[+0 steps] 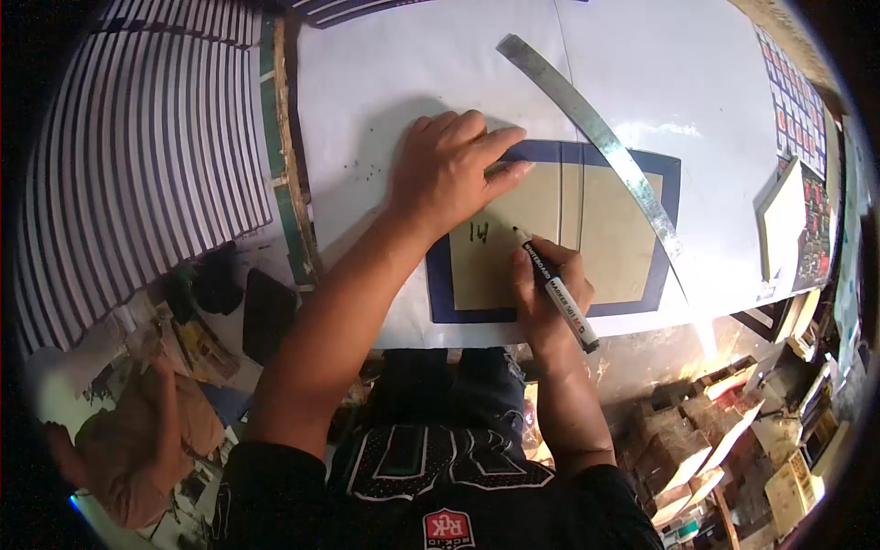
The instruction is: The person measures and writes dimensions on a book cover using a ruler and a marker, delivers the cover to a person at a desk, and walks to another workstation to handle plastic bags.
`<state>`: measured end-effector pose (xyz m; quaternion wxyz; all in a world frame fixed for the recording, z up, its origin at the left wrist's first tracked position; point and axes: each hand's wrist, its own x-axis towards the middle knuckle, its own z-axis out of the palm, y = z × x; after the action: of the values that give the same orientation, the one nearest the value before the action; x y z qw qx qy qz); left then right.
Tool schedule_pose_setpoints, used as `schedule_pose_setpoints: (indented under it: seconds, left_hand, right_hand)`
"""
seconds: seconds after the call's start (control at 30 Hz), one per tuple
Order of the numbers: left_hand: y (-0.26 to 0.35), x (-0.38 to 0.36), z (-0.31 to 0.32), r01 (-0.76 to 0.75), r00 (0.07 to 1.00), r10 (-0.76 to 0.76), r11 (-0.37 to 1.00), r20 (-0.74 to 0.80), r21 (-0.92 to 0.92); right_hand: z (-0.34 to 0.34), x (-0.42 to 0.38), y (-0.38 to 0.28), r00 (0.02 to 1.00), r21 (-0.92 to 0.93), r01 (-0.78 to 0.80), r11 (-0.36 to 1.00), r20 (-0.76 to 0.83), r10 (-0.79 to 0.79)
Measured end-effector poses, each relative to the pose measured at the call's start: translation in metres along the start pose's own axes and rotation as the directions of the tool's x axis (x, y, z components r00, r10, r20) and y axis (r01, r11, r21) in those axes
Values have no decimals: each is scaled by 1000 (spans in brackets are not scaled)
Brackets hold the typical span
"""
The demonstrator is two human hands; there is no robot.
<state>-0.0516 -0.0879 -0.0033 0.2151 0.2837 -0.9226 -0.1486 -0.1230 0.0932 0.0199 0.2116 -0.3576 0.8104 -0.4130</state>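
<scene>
A tan panel with a dark blue border and two lengthwise lines, resembling an open book cover (495, 275), lies flat on the white table surface. My left hand (449, 165) rests at its upper left corner, thumb and forefinger stretched onto the blue border, the other fingers curled. Between the fingers of my right hand (555, 289) is a whiteboard marker (559, 295), its black tip at the tan surface. Black handwritten marks (478, 233), looking like "14", stand left of the tip. A thin metal strip, like a steel ruler (605, 142), lies diagonally across the cover's right part.
Striped dark and white sheets (156, 156) fill the left side, beside a worn table edge (286, 156). A white block (782, 220) and printed sheets (796, 110) lie at the right. Cardboard boxes (678, 458) stand below right. Another person (147, 440) sits at lower left.
</scene>
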Motion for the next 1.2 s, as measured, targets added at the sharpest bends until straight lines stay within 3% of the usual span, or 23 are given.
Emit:
schedule_pose_setpoints:
  seconds: [0.07, 0.17, 0.3, 0.37, 0.5, 0.67, 0.77, 1.1, 1.2]
  left_hand:
    - [0, -1, -3, 9, 1000, -9, 1000, 21, 16]
    - [-1, -1, -2, -5, 1000, 4, 1000, 29, 27]
    - [-3, -1, 1, -26, 1000, 26, 1000, -2, 5]
    - [-4, 0, 3, -37, 999, 37, 999, -19, -35]
    - [-3, -1, 2, -34, 999, 34, 999, 2, -4]
    - [-3, 0, 0, -23, 999, 22, 999, 32, 33]
    - [-3, 0, 1, -39, 999, 39, 999, -15, -8]
    - [-3, 1, 0, -27, 1000, 27, 1000, -10, -12]
    - [-3, 0, 1, -35, 999, 34, 999, -21, -25]
  right_hand:
    - [9, -2, 4, 999, 11, 21, 1000, -50, -21]
    - [18, 0, 11, 969, -23, 233, 972, -84, -234]
    - [22, 2, 10, 976, -35, 193, 981, -97, -195]
    - [25, 5, 9, 955, -92, 258, 962, -124, -268]
    - [24, 6, 7, 960, -73, 248, 966, -113, -255]
    - [15, 8, 5, 952, -65, 307, 950, 13, -306]
    - [21, 7, 5, 959, -66, 276, 959, -52, -280]
    - [19, 3, 9, 973, -79, 230, 970, -22, -232]
    - [17, -1, 10, 981, -38, 164, 986, -101, -167]
